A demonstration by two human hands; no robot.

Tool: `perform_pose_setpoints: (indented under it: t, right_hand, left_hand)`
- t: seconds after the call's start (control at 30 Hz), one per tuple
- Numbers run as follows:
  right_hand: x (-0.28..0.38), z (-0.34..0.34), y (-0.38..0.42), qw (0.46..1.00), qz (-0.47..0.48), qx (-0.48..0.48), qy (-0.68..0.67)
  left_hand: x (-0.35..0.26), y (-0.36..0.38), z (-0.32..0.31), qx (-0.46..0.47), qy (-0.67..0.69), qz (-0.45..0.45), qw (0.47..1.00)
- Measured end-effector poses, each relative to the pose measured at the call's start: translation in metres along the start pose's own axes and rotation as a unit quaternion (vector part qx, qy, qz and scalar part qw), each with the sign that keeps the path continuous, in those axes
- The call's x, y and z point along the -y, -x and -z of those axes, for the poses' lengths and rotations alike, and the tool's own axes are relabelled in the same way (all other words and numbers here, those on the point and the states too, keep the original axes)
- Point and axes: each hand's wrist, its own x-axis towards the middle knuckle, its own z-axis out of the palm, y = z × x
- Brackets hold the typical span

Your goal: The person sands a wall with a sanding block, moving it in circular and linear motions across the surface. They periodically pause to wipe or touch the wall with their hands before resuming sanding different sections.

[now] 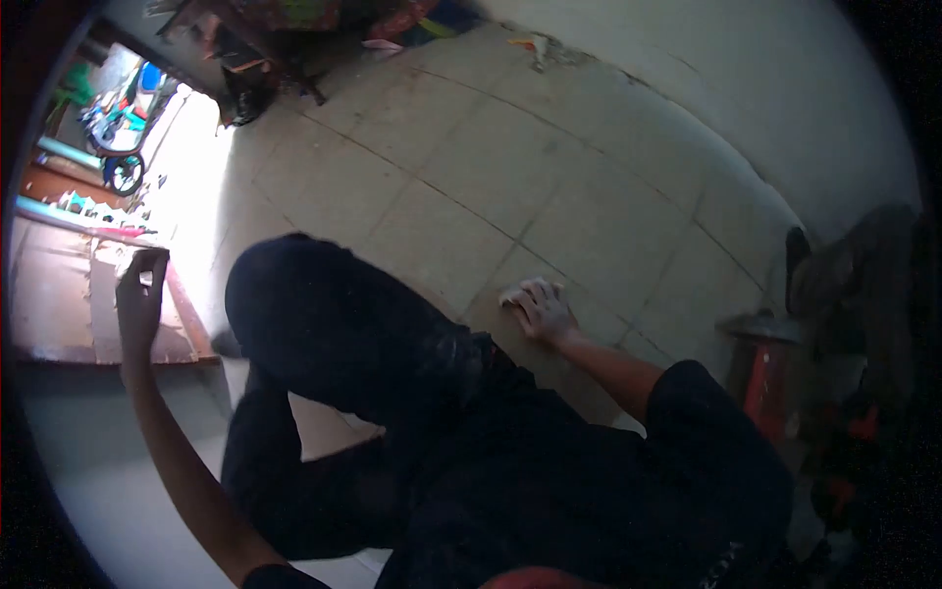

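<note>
My left hand (pixel 142 299) is raised at the far left, in front of a brownish panel (pixel 59 285) by the bright doorway. Its fingers curl toward the thumb, with light showing through a small gap; I cannot tell what, if anything, is pinched there. My right hand (pixel 542 310) rests palm down on the tiled floor (pixel 432 236), fingers bent and slightly apart. Those fingers look whitish, as if dusty. Between the two hands is my bent knee (pixel 334 314) in dark trousers, with pale marks on the cloth.
A bright doorway (pixel 186 157) opens at the upper left, a motorbike (pixel 118 147) outside. Dark cluttered items (pixel 265 59) stand along the top. Small scraps (pixel 538 49) lie by the pale wall (pixel 785 88). A red object (pixel 765 383) and dark items are at the right.
</note>
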Motion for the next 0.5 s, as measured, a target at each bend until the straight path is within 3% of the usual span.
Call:
perform_pose_setpoints:
  t: [0.03,0.1,0.13,0.17,0.2,0.33,0.4,0.43,0.47,0.5]
  right_hand:
    - [0.002,0.002,0.001,1.000,0.002,0.003,0.009]
    - [0.007,0.005,0.006,0.999,-0.019,0.034,-0.008]
    - [0.004,0.009,0.001,0.998,-0.021,0.060,-0.020]
    - [0.006,0.012,0.001,0.998,-0.027,0.054,-0.010]
    - [0.008,0.014,0.000,0.998,-0.024,0.057,-0.008]
    - [0.017,0.028,0.005,0.998,-0.048,0.051,0.005]
    - [0.029,0.039,0.013,0.996,-0.088,0.017,0.019]
    - [0.035,0.044,0.016,0.993,-0.110,-0.005,0.031]
    - [0.043,0.050,0.019,0.989,-0.138,-0.033,0.042]
    - [0.054,0.059,0.025,0.983,-0.165,-0.063,0.053]
  left_hand:
    - [0.027,-0.030,-0.015,-0.012,-0.005,-0.066,0.998]
    - [0.053,-0.098,-0.017,0.050,0.054,-0.120,0.990]
    - [0.032,-0.124,-0.010,0.065,0.062,0.011,0.996]
    - [0.057,-0.167,-0.020,0.049,0.141,-0.017,0.989]
    - [0.017,-0.172,-0.018,0.019,0.110,-0.010,0.994]
    - [-0.045,-0.225,-0.036,0.079,0.088,-0.178,0.977]
    - [-0.037,-0.279,-0.101,0.045,0.191,-0.289,0.937]
    - [-0.071,-0.263,-0.114,0.096,0.299,-0.210,0.926]
    - [-0.081,-0.272,-0.141,0.127,0.280,-0.213,0.927]
    - [-0.114,-0.228,-0.143,0.091,0.317,-0.246,0.911]
